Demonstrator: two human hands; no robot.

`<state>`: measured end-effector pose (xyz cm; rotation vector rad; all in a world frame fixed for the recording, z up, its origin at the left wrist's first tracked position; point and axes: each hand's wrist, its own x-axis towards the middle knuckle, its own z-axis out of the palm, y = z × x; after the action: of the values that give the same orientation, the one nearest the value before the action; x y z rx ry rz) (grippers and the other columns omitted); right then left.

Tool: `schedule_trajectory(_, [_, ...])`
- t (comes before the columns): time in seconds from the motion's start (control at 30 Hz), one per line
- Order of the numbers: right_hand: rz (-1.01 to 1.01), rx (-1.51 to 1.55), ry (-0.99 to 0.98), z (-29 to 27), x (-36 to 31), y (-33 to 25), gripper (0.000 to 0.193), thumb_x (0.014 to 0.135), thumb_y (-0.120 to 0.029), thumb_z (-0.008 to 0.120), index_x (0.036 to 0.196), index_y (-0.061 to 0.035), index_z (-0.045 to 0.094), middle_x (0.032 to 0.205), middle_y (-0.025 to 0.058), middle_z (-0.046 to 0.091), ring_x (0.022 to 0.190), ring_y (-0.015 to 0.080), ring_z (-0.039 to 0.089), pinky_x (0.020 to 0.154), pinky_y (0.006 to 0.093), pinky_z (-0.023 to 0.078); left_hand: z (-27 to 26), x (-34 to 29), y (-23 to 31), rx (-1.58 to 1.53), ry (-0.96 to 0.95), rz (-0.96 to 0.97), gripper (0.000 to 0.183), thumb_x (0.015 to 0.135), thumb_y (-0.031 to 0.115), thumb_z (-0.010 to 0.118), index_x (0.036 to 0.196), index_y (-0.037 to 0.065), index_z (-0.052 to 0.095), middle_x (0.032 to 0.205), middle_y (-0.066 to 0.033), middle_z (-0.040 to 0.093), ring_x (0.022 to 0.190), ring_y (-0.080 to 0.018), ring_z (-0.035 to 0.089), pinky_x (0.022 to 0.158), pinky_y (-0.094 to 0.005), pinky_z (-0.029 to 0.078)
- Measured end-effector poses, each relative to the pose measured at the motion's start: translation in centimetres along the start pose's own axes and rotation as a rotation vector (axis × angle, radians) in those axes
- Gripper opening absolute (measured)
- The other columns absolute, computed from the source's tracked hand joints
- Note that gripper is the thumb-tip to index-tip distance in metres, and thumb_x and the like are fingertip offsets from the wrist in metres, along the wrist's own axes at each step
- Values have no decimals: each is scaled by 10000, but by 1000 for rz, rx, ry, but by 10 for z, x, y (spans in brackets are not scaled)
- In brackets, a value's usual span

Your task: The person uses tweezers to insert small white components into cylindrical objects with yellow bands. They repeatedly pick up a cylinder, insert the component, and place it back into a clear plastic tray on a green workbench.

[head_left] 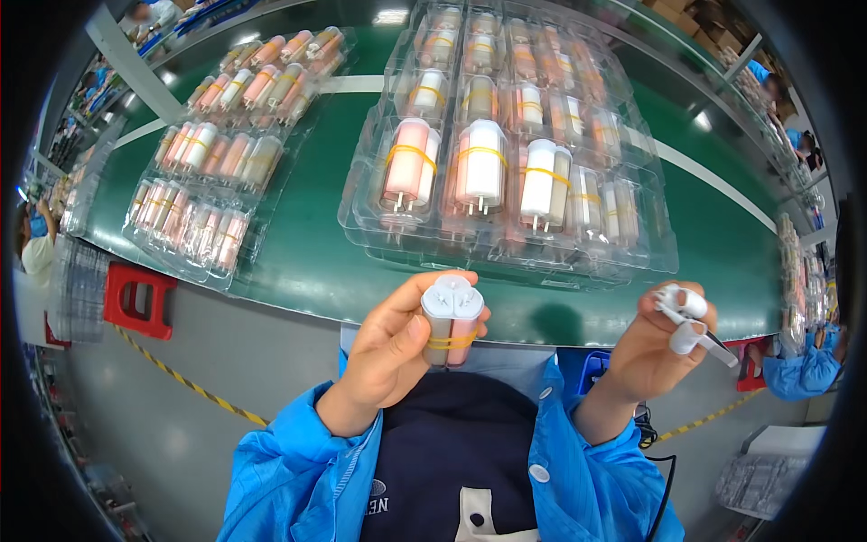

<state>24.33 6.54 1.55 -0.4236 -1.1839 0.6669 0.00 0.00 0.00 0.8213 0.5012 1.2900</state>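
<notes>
My left hand (388,346) is closed round a bundle of cylinders (451,325), grey and pink ones showing, strapped together with yellow rubber bands. Its pale, rounded ends point up, with small fittings on them. To the right, apart from the bundle, my right hand (664,348) is raised with bent fingers; white covers like finger cots (688,321) sit on some fingertips. A slim metal tool, possibly tweezers (720,350), sticks out of this hand toward the lower right. Small white pieces at its fingertips are too unclear to name.
Stacked clear plastic trays (506,239) of similar banded pink, white and grey cylinders stand on the green table (302,271) ahead. More such trays (185,239) lie at the left. A red stool (140,303) stands on the floor at left. Another person's blue sleeve (802,372) shows at the right.
</notes>
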Motion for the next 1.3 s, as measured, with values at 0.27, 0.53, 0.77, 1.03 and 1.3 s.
schedule_trajectory(0.27, [-30, -50, 170, -30, 1, 3, 265, 944, -205, 527, 991, 52, 571, 927, 167, 579, 728, 218, 607, 583, 290, 490, 6, 1, -1, -155, -14, -50, 622, 959, 381, 485, 1383, -43, 323, 1180, -189, 547, 1035, -230, 565, 899, -352, 459])
schedule_trajectory(0.53, [-16, -43, 165, -34, -2, 5, 250, 936, -202, 540, 988, 41, 572, 915, 156, 571, 724, 217, 601, 579, 297, 479, 8, 3, 0, -117, -51, -46, 617, 959, 361, 493, 1396, -35, 311, 1218, -194, 532, 1046, -229, 558, 901, -346, 457])
schedule_trajectory(0.77, [258, 45, -28, 26, -13, -14, 190, 845, -100, 648, 970, 26, 578, 920, 161, 589, 785, 222, 633, 677, 310, 540, 13, 6, -10, 389, -7, 326, 486, 866, 90, 629, 1288, -39, 425, 1213, -174, 494, 1100, -236, 523, 948, -344, 426])
schedule_trajectory(1.03, [383, -21, -336, 54, -16, -14, 185, 764, -13, 725, 934, 12, 658, 871, 148, 662, 755, 166, 632, 629, 260, 493, 10, 5, -13, 579, -15, 455, 461, 784, -1, 685, 1201, -34, 492, 1195, -196, 487, 1103, -254, 526, 930, -351, 440])
schedule_trajectory(1.3, [401, -77, -364, 56, -17, -12, 160, 767, -8, 714, 916, 15, 659, 861, 143, 658, 738, 157, 626, 621, 254, 489, 10, 5, -11, 636, 0, 462, 437, 781, -11, 684, 1182, -34, 513, 1188, -194, 492, 1084, -253, 541, 879, -329, 477])
